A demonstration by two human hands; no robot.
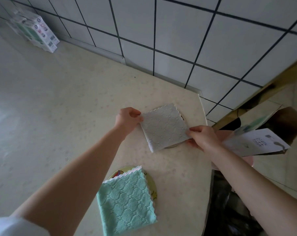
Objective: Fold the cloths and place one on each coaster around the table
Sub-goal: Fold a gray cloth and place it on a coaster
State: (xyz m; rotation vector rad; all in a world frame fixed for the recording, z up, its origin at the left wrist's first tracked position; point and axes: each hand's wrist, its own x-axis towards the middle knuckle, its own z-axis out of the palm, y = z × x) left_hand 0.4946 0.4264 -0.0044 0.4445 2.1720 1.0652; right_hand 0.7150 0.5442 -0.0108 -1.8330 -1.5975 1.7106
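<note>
The folded grey-white cloth (164, 126) lies straight between the two hands, near the far right end of the worktop (59, 99); the left hand (127, 120) pinches its left corner between thumb and fingertips; the right hand (202, 137) pinches the opposite corner, thumb on top and fingers curled beneath. The hands are thus apart, each clamped on a corner of the same cloth, and neither is nearer than the other.

The cloth is a rough square turned on the diagonal; the line between the two held corners runs from far-left to near-right. The coaster (171, 147) sits directly below it; only a sliver of rim peeps out at the near edge and a dark arc at the far right edge, so the cloth seems well centred. Whether it already rests on the coaster or hovers just above it, I cannot tell.

I judge that the coming move turns on that vertical stacking; a straight drop and release should do, with no sideways shift.

Nearer the person, a green cloth (125, 200) lies folded over a second coaster (152, 183), hanging past its near-left side; that place looks done.
</note>
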